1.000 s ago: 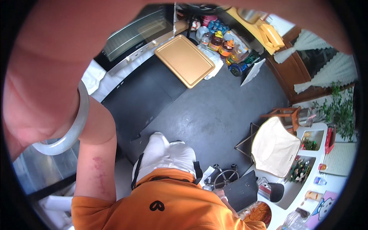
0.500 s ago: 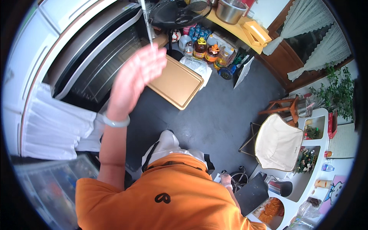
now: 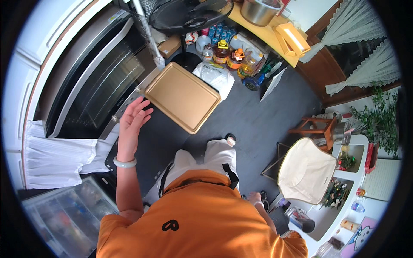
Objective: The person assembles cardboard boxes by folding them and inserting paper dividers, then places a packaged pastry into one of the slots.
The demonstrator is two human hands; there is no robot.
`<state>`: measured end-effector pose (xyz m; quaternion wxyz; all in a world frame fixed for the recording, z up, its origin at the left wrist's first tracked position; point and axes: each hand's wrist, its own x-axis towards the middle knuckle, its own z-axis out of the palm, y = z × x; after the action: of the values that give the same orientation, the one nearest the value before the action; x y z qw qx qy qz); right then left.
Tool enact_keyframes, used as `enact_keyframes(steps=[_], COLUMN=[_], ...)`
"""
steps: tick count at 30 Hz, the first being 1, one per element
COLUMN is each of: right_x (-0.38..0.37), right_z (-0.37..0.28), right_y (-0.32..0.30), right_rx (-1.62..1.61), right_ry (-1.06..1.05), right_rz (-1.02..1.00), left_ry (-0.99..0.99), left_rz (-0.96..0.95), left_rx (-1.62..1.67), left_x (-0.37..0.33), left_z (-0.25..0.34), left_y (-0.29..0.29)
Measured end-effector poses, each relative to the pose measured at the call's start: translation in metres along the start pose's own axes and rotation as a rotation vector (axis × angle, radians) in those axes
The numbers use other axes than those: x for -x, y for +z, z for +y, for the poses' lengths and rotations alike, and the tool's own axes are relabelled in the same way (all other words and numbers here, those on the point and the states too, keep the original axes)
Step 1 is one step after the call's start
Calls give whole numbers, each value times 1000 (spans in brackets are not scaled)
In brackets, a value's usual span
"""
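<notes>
Head view: we list one gold tray (image 3: 183, 99), lying beside the lower front edge of the oven (image 3: 103, 81). Left hand (image 3: 130, 124): empty, fingers loosely parted and slightly curled, just beside the tray's left edge; contact we cannot tell. Right hand (image 3: 254, 198): low near our right hip; finger state we cannot tell. White plastic bag (image 3: 215, 76): at the tray's far edge. Capped bottles (image 3: 221, 52): on the floor (image 3: 266, 112), by the near edge of the yellow counter (image 3: 264, 38).

Risks, in our judgement: a knock from the left hand or a knee could shift or tip the tray; the crumpled bag could snag its rim.

Obscured: the tray's underside and support; the oven's interior, dim behind glass; the black fan (image 3: 189, 16), cropped above.
</notes>
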<state>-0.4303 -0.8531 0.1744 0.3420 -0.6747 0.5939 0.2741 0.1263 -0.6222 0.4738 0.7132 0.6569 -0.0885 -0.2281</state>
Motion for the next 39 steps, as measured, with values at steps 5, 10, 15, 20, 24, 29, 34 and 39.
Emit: enact_keyframes(steps=[5, 10, 15, 20, 24, 29, 34, 39], right_x=[-89, -167, -215, -232, -228, -221, -244, -311], right_z=[-48, -38, -18, -37, -44, -64, -87, -165], right_y=[-114, -185, -232, -251, -242, -235, -234, -344], right_rx=[-194, 469, 588, 161, -69, -35, -63, -173], right_ry=[-99, -417, -460, -272, -156, 24, -61, -216], right_rz=[174, 212, 180, 280, 273, 233, 332, 628], left_ry=[22, -32, -48, -2, -6, 32, 138, 56], left_rz=[72, 52, 21, -36, -158, -313, -288, -132], left_rx=[44, 104, 108, 65, 11, 19, -108, -159], left_x=[-21, -44, -79, -128, -178, -240, -291, -311], left_z=[-20, -25, -22, -35, -27, -10, 10, -1], left_y=[100, 203, 267, 300, 332, 368, 366, 352])
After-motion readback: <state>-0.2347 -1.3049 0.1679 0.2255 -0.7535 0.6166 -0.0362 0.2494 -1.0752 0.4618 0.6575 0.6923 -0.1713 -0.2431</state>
